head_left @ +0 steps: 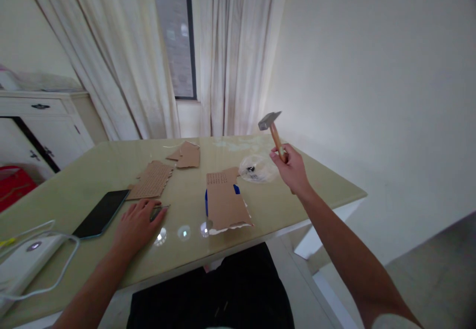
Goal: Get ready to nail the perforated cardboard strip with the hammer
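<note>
My right hand point(292, 167) is wrapped round the wooden handle of a hammer point(274, 133) and holds it up above the right side of the table, its grey metal head on top. My left hand point(138, 225) rests low on the table at the left, fingers bent. Between its thumb and forefinger lies something small and dark with a thin tip point(167, 206), too small to name. A piece of brown cardboard point(228, 207) lies in front of me, with torn edges, rows of small holes at its far end and something blue point(206, 202) under it.
Beyond my left hand lie a phone point(102, 213) and a perforated cardboard piece point(152, 180). More cardboard scraps point(189, 155) sit farther back. A clear plastic bag point(258, 168) holds small black pieces. A white power strip point(31, 257) with a cable occupies the table's point(327, 182) left corner.
</note>
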`<state>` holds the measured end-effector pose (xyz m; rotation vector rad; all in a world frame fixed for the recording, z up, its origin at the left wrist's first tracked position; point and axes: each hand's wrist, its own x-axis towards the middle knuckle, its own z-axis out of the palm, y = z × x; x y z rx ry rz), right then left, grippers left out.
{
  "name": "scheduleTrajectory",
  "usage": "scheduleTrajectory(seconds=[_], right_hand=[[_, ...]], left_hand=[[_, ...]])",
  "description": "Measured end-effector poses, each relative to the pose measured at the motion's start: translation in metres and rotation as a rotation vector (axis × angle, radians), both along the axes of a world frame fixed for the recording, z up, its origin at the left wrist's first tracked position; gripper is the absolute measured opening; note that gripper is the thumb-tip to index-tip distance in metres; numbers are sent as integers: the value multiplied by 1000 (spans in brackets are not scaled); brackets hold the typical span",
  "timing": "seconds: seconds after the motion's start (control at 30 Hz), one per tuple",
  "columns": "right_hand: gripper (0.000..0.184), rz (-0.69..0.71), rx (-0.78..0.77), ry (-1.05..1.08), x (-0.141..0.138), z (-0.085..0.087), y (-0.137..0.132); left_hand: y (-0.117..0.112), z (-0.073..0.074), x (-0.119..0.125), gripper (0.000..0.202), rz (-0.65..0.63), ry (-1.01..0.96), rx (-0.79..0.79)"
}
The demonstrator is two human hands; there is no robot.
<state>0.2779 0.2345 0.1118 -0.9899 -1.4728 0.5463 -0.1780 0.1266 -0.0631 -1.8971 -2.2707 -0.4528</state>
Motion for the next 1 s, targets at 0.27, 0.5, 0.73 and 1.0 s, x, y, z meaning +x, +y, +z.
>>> scheduleTrajectory(seconds=[0.27, 0.5, 0.73, 1.0], right_hand=[[47, 62, -137, 520, -39, -23, 25], [38, 242, -395, 298, -6, -9, 9], [40, 81, -274, 318, -30, -32, 3], [42, 326, -387, 513, -52, -4, -18]], left_hand=[[1, 0, 0, 60, -16, -48, -18], [0, -1, -1, 60, -21, -37, 8], [0, 0, 0, 57, -16, -38, 18], [0, -5, -10, 38, -61, -30, 21]])
